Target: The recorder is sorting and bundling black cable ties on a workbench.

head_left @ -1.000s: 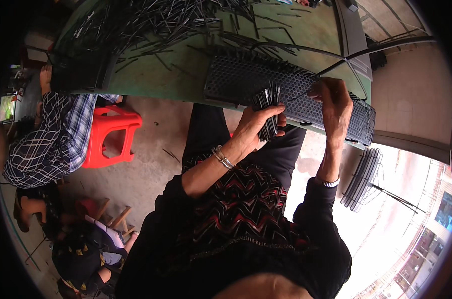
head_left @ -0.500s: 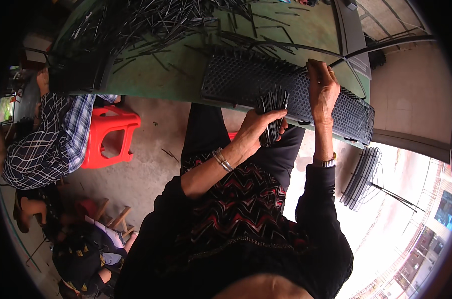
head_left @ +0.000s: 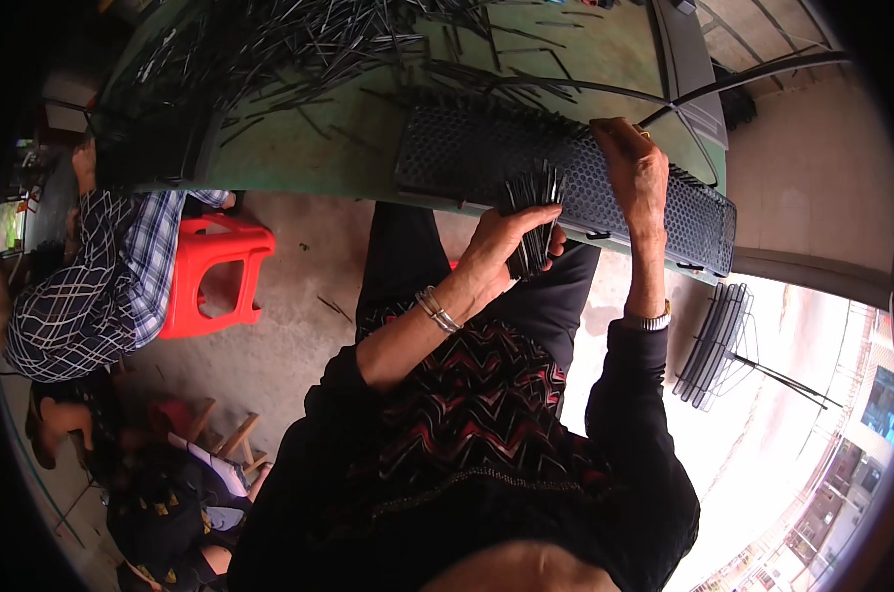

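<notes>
A bundle of thin black sticks [head_left: 532, 202] stands nearly upright in my left hand [head_left: 496, 249], which is closed round its lower part. In front of it, along the near edge of the table, lies a long black panel [head_left: 698, 225] full of small holes. Thin black pieces stick up in a row along the panel's far edge. My right hand [head_left: 638, 180] is over the right half of the panel, its fingertips pinched together at the far edge. Whatever is between those fingertips is too small or hidden to name.
A loose heap of black sticks [head_left: 299, 49] covers the far left of the green table [head_left: 304, 163]. Thick black rods or cables [head_left: 762, 71] cross at its right side. A red stool [head_left: 218, 271] and a seated person in checks [head_left: 82, 281] are at left; a wire rack [head_left: 715, 345] stands at right.
My right hand has shifted slightly left along the panel's far edge, fingertips still together. My left hand keeps hold of the bundle. The whole view has moved a little.
</notes>
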The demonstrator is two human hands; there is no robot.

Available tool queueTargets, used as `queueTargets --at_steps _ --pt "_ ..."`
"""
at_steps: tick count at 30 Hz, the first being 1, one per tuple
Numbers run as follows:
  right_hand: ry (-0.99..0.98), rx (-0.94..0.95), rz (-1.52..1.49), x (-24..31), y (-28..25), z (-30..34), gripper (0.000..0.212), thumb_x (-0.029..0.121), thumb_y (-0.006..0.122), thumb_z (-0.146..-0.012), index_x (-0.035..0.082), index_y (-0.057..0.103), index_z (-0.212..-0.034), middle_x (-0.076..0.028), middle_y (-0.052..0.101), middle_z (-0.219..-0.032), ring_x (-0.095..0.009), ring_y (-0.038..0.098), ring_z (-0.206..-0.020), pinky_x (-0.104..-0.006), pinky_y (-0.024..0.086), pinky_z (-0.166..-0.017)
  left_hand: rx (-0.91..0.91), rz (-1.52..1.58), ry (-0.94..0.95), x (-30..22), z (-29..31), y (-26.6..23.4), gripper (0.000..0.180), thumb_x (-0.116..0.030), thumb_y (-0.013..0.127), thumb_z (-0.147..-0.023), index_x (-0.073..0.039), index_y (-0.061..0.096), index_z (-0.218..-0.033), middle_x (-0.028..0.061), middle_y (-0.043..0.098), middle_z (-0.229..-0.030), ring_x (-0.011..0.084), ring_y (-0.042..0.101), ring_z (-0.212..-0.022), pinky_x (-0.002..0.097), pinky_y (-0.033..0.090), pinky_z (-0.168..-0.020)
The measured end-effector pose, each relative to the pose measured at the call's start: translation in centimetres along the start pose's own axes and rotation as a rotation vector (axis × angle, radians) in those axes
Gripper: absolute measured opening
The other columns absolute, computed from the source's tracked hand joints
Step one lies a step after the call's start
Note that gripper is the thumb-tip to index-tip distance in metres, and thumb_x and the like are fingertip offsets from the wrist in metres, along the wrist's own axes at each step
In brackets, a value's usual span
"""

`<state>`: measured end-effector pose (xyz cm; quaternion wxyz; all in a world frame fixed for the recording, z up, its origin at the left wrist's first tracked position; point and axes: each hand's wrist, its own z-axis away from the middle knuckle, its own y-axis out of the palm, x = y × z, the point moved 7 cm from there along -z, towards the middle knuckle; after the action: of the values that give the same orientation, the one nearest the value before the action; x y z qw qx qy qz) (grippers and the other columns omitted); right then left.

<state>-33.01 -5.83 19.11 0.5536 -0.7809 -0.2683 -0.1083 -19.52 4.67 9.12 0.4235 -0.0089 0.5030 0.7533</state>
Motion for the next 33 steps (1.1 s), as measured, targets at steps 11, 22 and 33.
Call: queueTargets --at_steps 11,22,33 --pt "0.351 0.526 -0.751 1.6 2.7 4.5 0.034 0.025 0.068 -0.090 -0.004 0.064 -0.108 -0.005 0.063 -0.074 -0.010 0.055 -0.061 -0.0244 0.047 -0.060 -0.038 -0.085 0.050 -0.6 0.5 -0.2 0.019 -0.018 0.069 -0.083 -0.003 0.067 -0.094 0.0070 0.067 -0.075 0.0157 0.064 -0.062 0.0278 0.047 -0.051" --pt "0.428 0.608 -0.803 0.9 3.1 5.0 0.019 0.015 0.067 -0.089 -0.003 0.063 -0.095 -0.006 0.063 -0.074 -0.011 0.060 -0.063 -0.0241 0.050 -0.061 -0.082 -0.128 0.053 -0.8 0.5 -0.2 0.019 -0.016 0.071 -0.080 -0.002 0.067 -0.093 0.0069 0.068 -0.078 0.0162 0.067 -0.064 0.0269 0.048 -0.050" --pt "0.399 0.368 -0.791 0.5 0.4 3.9 0.012 0.006 0.058 -0.091 -0.005 0.059 -0.095 -0.009 0.063 -0.078 -0.016 0.065 -0.068 -0.0265 0.054 -0.064 -0.075 -0.073 0.059 -0.2 0.0 -0.7 0.024 -0.021 0.069 -0.085 -0.003 0.065 -0.101 0.0101 0.070 -0.087 0.0201 0.070 -0.075 0.0307 0.055 -0.058"
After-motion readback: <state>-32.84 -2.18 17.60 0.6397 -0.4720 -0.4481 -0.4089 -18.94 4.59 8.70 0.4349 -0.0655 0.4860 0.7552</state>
